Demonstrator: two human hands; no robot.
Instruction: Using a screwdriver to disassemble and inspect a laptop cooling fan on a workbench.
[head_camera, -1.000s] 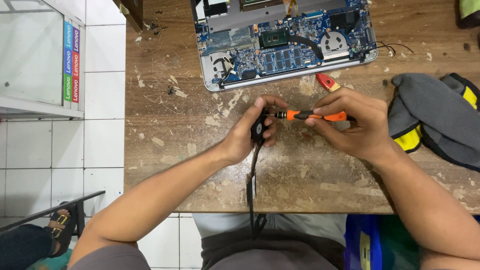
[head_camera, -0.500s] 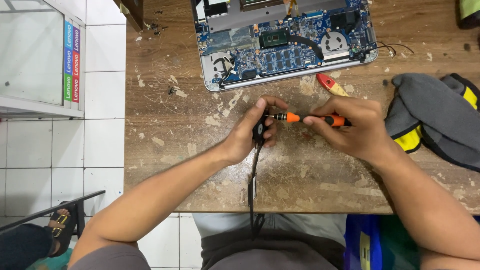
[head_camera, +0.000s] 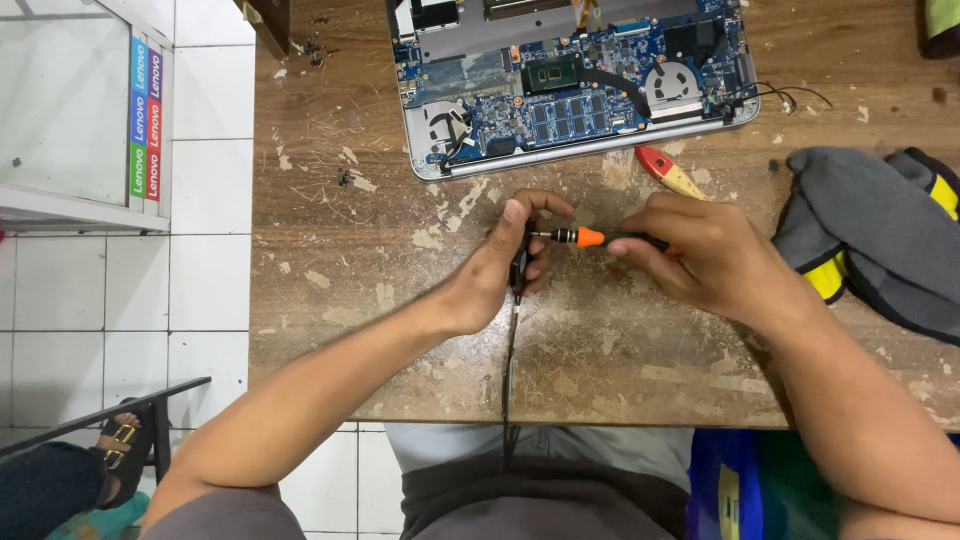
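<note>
Worn and paint-flecked, the brown wooden counter (head_camera: 330, 300) carries an opened silver laptop (head_camera: 575, 90), its blue circuit board and fans bared, lying well beyond both hands. At the near middle the person's left hand (head_camera: 500, 265) pinches a small black part (head_camera: 520, 268) from which a thin black cable (head_camera: 508, 380) trails down over the counter's edge. The right hand (head_camera: 715, 255) is closed around a slim precision screwdriver with an orange collar and dark handle (head_camera: 590, 237), its tip laid against the black part just at the left fingertips. The step in hand looks like working a small fastener on that part. Holding the part steady and keeping the tip seated seems the next need. Just beyond the right hand lies a red-and-yellow tool handle (head_camera: 672, 172); to its right a grey-and-yellow cloth bundle (head_camera: 880, 235) rests. White floor tiles (head_camera: 200, 230) show left of the counter.
</note>
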